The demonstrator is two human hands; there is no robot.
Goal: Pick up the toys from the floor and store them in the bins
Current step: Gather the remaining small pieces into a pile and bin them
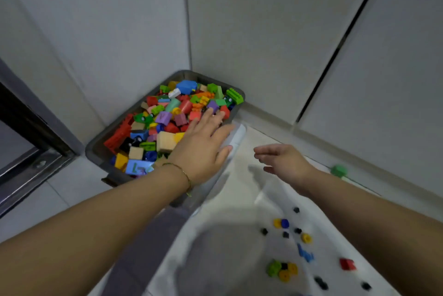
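A grey bin (95,150) stands in the room's corner, heaped with colourful building blocks (167,116). My left hand (201,149) lies flat with straight fingers across the bin's right side, touching the blocks and the blurred corner of a translucent white bin (239,134). My right hand (285,161) hovers open and holds nothing, just right of that corner. Several small loose pieces (285,223) and a red brick (347,264) lie in the translucent bin. A green block (339,170) sits on the floor by the right wall.
White cupboard doors close the corner behind and to the right. A dark metal door frame and track (28,152) run along the left. Pale floor tiles (60,190) show in front of the grey bin.
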